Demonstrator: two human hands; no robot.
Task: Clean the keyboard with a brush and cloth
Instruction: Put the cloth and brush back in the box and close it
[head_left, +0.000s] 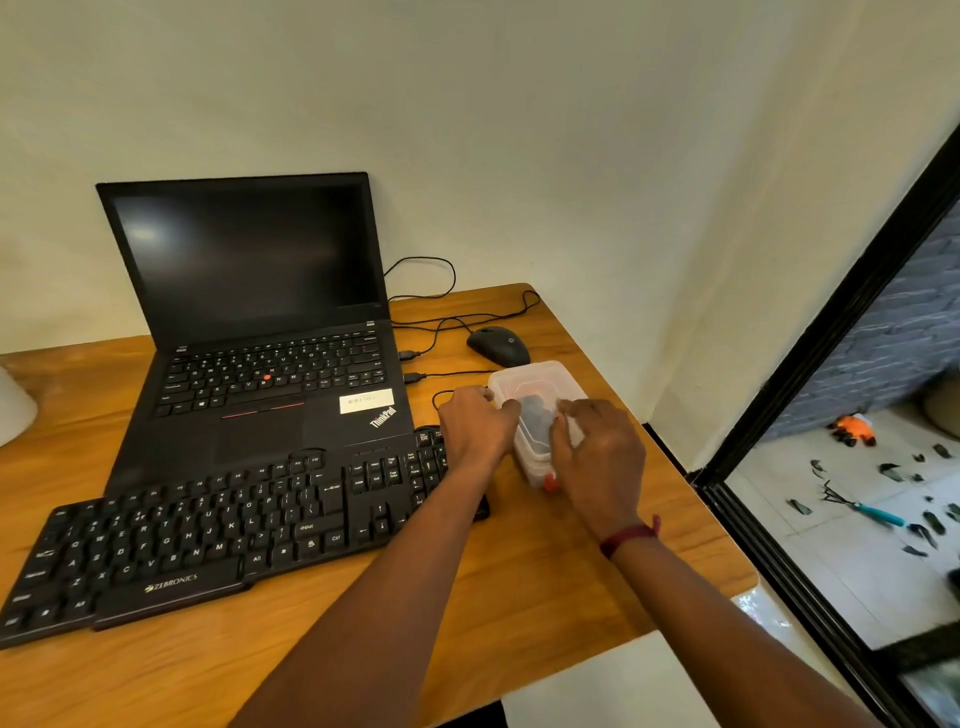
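Observation:
A black Zebronics keyboard (218, 530) lies across the wooden desk (545, 571) in front of the laptop. To its right stands a clear plastic box (535, 384) with a lid, dark items and something red showing inside. My left hand (475, 423) grips the box's left side, above the keyboard's number pad. My right hand (597, 457) holds the box's near right side, fingers on the lid edge. No brush or cloth is plainly visible; what the box holds is unclear.
An open black ThinkPad laptop (260, 332) sits behind the keyboard, screen dark. A black wired mouse (500, 345) and loose cables (447, 322) lie behind the box. The desk's right edge (691, 499) is close to the box. A white object (13, 410) sits at far left.

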